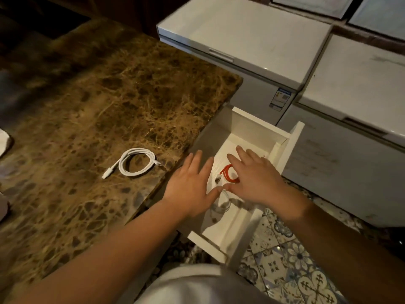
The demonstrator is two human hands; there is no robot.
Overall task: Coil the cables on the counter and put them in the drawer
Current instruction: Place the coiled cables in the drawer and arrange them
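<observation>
Hands: both flat and spread above the open drawer (252, 126), palms down, fingers splayed, holding nothing — left hand (189, 185) over the drawer's near-left edge, right hand (255, 176) over its middle.

In the drawer: a red cable (229, 174), thin and glossy, lies coiled on the white floor just under the right hand's fingers; a pale, blurred loop below the thumbs may be a second cable (too smeared to tell).

Still out: a white cable (137, 162), already wound into a neat ring, both plugs trailing free, sits on the counter (87, 110) to the left of the hands, apart from them.

Key relation: the ring lies left of and slightly beyond the left hand — the nearer one, by my reading; the tail with its plug points down-left, away from the drawer.

Surfaces: brown veined marble, polished; drawer of smooth white board; white chest freezers (241, 36) behind; patterned tiles (285, 260) below.

Progress: probably one cable left to move.
</observation>
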